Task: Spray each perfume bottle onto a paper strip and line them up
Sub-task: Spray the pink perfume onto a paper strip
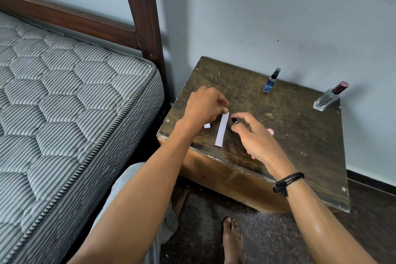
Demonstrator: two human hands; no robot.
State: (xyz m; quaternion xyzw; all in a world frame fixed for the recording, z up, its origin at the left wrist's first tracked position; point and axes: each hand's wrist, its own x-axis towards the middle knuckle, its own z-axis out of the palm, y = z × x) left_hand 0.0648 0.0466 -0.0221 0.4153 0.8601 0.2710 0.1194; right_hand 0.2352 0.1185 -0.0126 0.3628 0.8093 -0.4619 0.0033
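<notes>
White paper strip (221, 129) is over the wooden table (300, 135). Its long axis runs near-to-far, with the far end leaning a bit right and the near end low at the tabletop; can't tell if it touches. The left hand (203, 109) pinches the strip's far end btw thumb & forefinger, other fingers curled. Just right of the strip, the right hand (257, 141) grips a small spray bottle (234, 121), fingers wrapped round it and index raised over the black head. The nozzle seems aimed left at the strip's far part.

Risks:
- The strip is narrow and the nozzle very close, so mist may hit the pinching fingers or the table instead.
- Light paper held at one end could flutter or swing away.
- A white scrap (207, 125) lies just left of the strip and could catch overspray, i.e. mixed scents.

Blue bottle (271, 81) and clear bottle (329, 98) stand beyond-right of the strip, well apart.
</notes>
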